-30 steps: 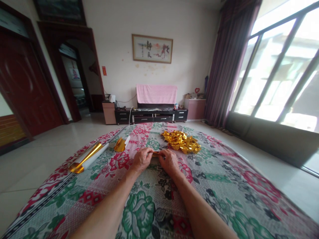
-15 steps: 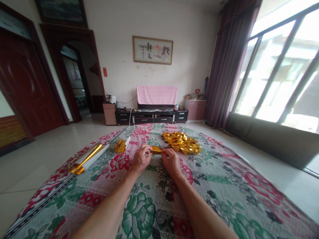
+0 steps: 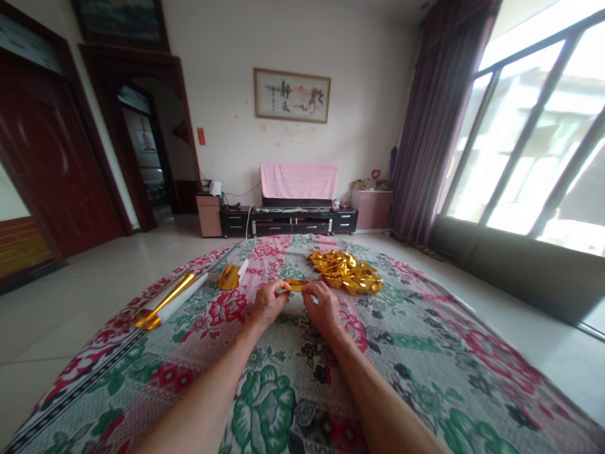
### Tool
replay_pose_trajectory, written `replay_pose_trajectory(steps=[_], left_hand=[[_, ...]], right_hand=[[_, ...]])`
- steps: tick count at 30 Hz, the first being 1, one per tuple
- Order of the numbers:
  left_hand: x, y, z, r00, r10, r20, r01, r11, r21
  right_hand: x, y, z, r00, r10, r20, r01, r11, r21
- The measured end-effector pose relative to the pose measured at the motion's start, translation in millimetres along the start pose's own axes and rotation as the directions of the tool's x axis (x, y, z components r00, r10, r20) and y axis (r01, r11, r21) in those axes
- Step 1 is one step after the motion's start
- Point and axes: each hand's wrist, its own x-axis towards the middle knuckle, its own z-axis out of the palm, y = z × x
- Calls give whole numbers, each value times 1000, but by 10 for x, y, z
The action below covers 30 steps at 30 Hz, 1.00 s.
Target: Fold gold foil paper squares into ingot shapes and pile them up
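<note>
A small piece of gold foil paper (image 3: 296, 285) is stretched between my two hands, just above the flowered cloth (image 3: 265, 403). My left hand (image 3: 271, 304) pinches its left end, and my right hand (image 3: 323, 308) pinches the right end. Beyond my right hand lies a heap of folded gold foil pieces (image 3: 347, 271). Left of my left hand rests a short stack of gold foil sheets (image 3: 230, 276) with a white edge. Farther left is a larger roll of gold and white foil paper (image 3: 167, 299).
The flowered cloth covers a broad round-edged surface. Past it stand a black TV cabinet (image 3: 290, 224), a pink cloth (image 3: 299, 181) draped over something, and a pinkish side cabinet (image 3: 371, 210). A purple curtain (image 3: 420, 126) and windows are at the right, a red door (image 3: 47, 145) at the left.
My fingers have shifted slightly on the foil paper, and it now looks narrower between them. The heap, the stack and the roll lie as before.
</note>
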Motion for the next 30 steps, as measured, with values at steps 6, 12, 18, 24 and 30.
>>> replay_pose_trajectory(steps=[6, 12, 18, 24, 30], left_hand=[[-8, 79, -16, 971, -199, 132, 224, 950, -218], [-29, 110, -56, 946, -219, 240, 308, 844, -439], [-12, 128, -66, 943, -262, 205, 330, 816, -474], [24, 54, -55, 971, -212, 111, 239, 853, -464], [20, 37, -46, 974, -191, 126, 227, 873, -432]], right_hand=[[4, 13, 15, 999, -5, -45, 5, 1000, -6], [6, -20, 3, 998, -28, -61, 29, 999, 15], [2, -26, 2, 998, -41, -44, 42, 999, 18], [-16, 27, 16, 987, 161, -14, -159, 984, 77], [-9, 22, 9, 953, 239, 188, -281, 928, 244]])
